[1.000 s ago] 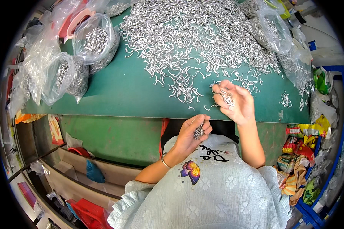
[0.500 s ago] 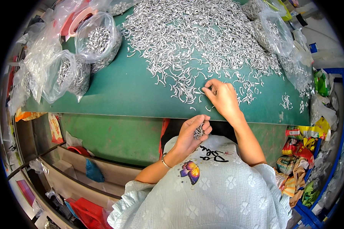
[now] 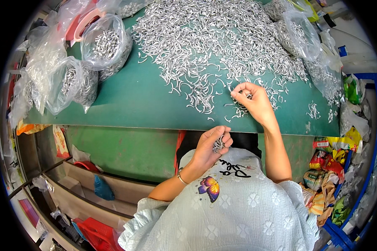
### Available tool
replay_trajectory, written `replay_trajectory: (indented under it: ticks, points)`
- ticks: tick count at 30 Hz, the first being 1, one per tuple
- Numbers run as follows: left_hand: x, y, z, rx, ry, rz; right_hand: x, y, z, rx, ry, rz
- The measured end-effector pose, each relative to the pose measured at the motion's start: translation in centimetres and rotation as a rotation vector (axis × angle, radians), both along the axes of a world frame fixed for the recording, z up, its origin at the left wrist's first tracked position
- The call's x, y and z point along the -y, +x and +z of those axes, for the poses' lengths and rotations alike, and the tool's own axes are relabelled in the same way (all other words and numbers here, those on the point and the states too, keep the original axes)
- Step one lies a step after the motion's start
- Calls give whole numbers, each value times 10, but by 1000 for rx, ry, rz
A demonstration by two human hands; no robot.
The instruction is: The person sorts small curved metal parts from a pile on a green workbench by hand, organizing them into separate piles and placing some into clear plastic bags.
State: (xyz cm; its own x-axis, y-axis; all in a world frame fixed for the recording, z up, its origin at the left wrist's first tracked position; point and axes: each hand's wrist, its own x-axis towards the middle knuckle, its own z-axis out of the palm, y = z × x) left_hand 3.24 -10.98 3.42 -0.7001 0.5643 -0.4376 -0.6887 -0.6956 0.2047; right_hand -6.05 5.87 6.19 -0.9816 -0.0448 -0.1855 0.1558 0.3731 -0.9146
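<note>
The left hand [image 3: 208, 146] is curled shut on a small bundle of metal hooks [image 3: 219, 144], held below the edge of the green table [image 3: 130, 100]; the right hand [image 3: 252, 100] pinches one loose hook [image 3: 238, 93] between thumb and fingertips, at the near fringe of the heap [image 3: 213, 37]; by my judgement little is gathered; the great heap beyond the fingers remains unsorted, while filled clear bags [image 3: 104, 44] lie far left of them.

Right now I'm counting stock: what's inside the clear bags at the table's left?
Each clear bag holds small curved silver metal pieces like the loose heap on the green table. Lower layers are hidden.
</note>
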Motion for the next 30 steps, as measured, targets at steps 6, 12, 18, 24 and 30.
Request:
replay_trajectory:
  ticks: [6,12,18,24,30]
  points:
    - [0,0,0,6,0,0,15,13,12,-175,575,235]
    - [0,0,-1,4,-2,11,9,10,-4,-86,454,289]
    - [-1,0,0,10,3,3,-13,-3,-2,320,-1345,321]
    - [0,0,0,25,5,7,-2,-20,-12,262,-906,66]
    - [0,1,-4,30,14,23,49,-11,-15,-294,674,135]
